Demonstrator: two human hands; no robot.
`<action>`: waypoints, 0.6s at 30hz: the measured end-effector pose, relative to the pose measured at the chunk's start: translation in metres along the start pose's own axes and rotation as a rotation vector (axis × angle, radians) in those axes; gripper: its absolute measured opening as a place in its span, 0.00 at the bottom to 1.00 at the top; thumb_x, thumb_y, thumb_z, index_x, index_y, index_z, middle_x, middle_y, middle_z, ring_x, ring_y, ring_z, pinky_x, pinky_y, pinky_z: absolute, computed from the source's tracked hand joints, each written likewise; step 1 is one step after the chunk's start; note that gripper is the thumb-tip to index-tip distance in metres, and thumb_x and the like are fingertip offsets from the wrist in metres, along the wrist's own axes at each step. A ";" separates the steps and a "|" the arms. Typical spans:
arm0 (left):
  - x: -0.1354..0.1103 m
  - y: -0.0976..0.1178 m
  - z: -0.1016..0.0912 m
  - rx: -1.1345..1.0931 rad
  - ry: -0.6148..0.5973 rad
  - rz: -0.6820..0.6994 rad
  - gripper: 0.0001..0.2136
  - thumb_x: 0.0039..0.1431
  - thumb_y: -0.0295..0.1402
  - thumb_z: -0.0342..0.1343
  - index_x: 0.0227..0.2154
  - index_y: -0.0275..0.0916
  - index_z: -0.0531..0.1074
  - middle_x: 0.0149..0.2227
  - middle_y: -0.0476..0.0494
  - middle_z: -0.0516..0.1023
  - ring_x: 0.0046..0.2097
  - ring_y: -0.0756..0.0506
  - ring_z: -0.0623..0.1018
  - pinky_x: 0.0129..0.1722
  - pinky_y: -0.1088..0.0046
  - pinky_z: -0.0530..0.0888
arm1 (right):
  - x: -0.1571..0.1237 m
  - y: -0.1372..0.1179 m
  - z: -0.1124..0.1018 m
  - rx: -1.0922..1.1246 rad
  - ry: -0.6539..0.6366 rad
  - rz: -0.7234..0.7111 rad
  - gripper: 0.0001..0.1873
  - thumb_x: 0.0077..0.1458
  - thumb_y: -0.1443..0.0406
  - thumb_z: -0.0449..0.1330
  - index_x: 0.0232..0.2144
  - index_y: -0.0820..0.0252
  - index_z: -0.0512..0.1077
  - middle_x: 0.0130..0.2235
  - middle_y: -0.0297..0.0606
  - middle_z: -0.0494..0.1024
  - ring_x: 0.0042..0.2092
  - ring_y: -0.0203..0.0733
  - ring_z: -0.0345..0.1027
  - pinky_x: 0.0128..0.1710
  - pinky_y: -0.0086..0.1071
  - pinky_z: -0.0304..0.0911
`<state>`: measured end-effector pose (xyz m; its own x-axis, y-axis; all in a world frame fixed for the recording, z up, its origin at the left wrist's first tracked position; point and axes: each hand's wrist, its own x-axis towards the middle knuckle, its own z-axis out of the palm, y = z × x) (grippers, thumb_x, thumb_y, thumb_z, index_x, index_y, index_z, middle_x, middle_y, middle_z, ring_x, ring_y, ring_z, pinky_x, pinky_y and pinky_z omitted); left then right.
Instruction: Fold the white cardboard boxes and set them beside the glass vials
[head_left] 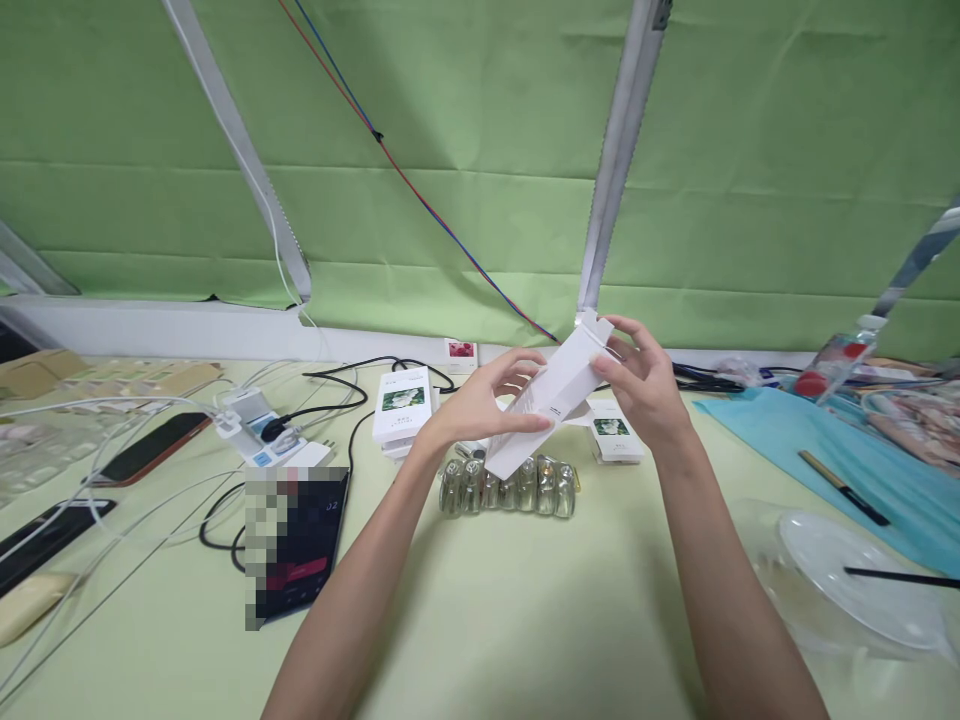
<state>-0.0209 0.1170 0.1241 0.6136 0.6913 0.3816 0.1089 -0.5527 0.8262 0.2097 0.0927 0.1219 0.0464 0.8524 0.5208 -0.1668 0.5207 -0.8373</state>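
A white carton [551,405] is held tilted above the table, its upper right end showing raised flaps. My left hand [499,395] grips its lower left part, thumb along the near side. At the flap end, my right hand [637,375] has its thumb and fingers closed on the carton. Below it stands a row of several small clear glass bottles [517,490], partly covered by the carton. White boxes with a flower picture lie behind: a stack [405,410] at the left and another box [615,435] at the right.
To the left are a power strip [262,425], cables and several phones, one a dark lit phone [304,550]. On the right lie a blue cloth [795,450], a utility knife [844,487], a plastic-lidded container [855,580] and a plastic bottle [840,355]. A green curtain hangs behind.
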 end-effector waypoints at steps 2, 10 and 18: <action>-0.001 0.002 0.000 -0.014 -0.003 -0.015 0.31 0.48 0.37 0.72 0.55 0.47 0.67 0.55 0.40 0.75 0.56 0.39 0.76 0.58 0.57 0.70 | 0.000 0.000 0.000 0.001 -0.005 -0.003 0.29 0.44 0.54 0.75 0.48 0.45 0.71 0.50 0.37 0.78 0.53 0.49 0.72 0.52 0.42 0.68; -0.001 -0.002 0.000 -0.030 0.002 -0.018 0.34 0.48 0.37 0.72 0.57 0.48 0.63 0.57 0.39 0.74 0.56 0.39 0.75 0.58 0.55 0.69 | -0.001 0.000 0.001 0.001 0.007 -0.002 0.28 0.45 0.54 0.74 0.48 0.46 0.72 0.49 0.37 0.77 0.51 0.49 0.73 0.52 0.41 0.68; 0.000 -0.001 0.001 -0.042 0.004 -0.035 0.35 0.48 0.38 0.73 0.57 0.47 0.62 0.58 0.38 0.72 0.55 0.40 0.75 0.59 0.56 0.69 | -0.001 0.005 0.004 0.023 -0.021 -0.002 0.28 0.46 0.55 0.74 0.49 0.45 0.72 0.50 0.37 0.77 0.52 0.48 0.72 0.53 0.42 0.69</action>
<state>-0.0204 0.1170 0.1234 0.6067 0.7118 0.3538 0.0976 -0.5084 0.8555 0.2047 0.0945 0.1181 0.0263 0.8500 0.5262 -0.1894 0.5211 -0.8322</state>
